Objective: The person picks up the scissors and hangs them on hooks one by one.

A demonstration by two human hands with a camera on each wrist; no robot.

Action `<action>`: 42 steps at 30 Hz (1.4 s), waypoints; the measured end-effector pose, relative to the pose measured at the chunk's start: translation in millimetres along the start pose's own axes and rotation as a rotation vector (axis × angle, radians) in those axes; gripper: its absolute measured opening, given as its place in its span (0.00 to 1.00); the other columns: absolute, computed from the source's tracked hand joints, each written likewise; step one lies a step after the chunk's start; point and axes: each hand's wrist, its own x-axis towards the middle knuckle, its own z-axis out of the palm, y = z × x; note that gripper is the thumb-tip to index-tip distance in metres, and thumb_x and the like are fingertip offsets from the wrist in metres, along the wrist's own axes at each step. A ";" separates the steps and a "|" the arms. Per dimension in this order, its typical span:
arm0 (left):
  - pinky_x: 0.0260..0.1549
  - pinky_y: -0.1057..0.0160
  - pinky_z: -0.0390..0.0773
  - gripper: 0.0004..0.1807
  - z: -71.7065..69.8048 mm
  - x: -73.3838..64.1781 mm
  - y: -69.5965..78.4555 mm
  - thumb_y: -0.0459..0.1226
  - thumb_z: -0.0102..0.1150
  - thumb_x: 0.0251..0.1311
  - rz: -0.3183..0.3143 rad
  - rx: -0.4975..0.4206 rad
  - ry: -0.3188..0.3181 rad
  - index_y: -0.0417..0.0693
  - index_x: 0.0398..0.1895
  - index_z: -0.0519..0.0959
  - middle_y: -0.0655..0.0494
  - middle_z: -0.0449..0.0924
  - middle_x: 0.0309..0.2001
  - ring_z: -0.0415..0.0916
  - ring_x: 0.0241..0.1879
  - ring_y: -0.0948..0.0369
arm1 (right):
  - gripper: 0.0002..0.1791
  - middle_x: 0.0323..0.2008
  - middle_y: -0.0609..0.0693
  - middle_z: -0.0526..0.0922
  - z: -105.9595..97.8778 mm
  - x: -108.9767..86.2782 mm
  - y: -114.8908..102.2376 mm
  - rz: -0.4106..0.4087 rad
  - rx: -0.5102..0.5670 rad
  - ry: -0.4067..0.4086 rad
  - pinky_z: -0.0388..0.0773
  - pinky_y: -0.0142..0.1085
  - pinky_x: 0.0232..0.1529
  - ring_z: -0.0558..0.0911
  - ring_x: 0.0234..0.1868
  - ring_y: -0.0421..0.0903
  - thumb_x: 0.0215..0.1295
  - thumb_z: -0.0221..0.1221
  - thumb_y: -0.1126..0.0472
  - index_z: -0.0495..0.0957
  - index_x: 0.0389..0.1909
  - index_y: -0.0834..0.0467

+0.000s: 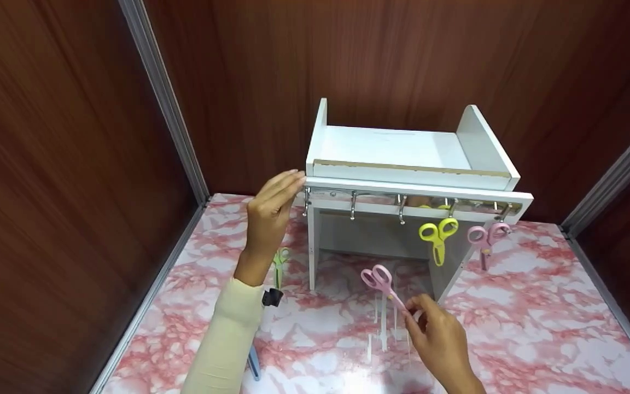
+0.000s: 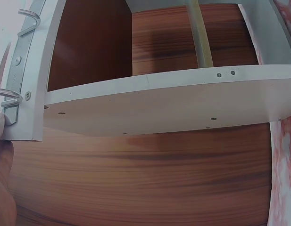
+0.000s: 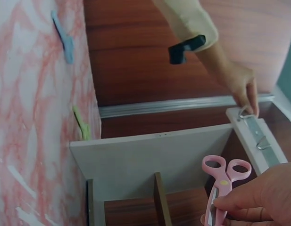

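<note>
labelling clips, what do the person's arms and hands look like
The left sleeve is pale yellow and long, ending near the wrist, with a small black attachment by its cuff. The left hand and right hand wear no gloves; no sleeve shows beside the right hand.

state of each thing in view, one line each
held pink scissors, pinched by blades
right hand, pinching them
left hand, touching end of hook rail
yellow scissors, hung on rail
other pink scissors, hung on rail
three leftmost hooks, bare
green scissors, on table
blue item, on table
shelf unit, standing
</note>
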 end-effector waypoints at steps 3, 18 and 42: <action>0.54 0.59 0.76 0.13 0.6 0.1 -0.5 0.26 0.60 0.57 0.000 -0.002 -0.006 0.40 0.45 0.84 0.51 0.82 0.47 0.77 0.52 0.55 | 0.13 0.14 0.33 0.70 -2.8 3.3 -1.2 0.001 -0.003 0.020 0.62 0.27 0.12 0.65 0.13 0.31 0.50 0.69 0.68 0.76 0.30 0.51; 0.54 0.59 0.76 0.12 0.0 1.0 0.1 0.26 0.60 0.57 0.008 0.018 0.004 0.40 0.45 0.84 0.50 0.82 0.47 0.77 0.51 0.55 | 0.12 0.20 0.37 0.75 -10.8 21.3 -10.4 -0.076 0.009 0.089 0.70 0.27 0.16 0.70 0.18 0.32 0.50 0.69 0.69 0.77 0.31 0.53; 0.54 0.60 0.76 0.13 -1.0 0.3 0.2 0.26 0.60 0.56 0.005 0.022 -0.003 0.40 0.45 0.83 0.50 0.82 0.48 0.77 0.52 0.54 | 0.09 0.22 0.41 0.78 -23.1 53.1 -21.1 -0.138 0.132 0.224 0.72 0.20 0.21 0.75 0.20 0.36 0.53 0.67 0.71 0.77 0.31 0.59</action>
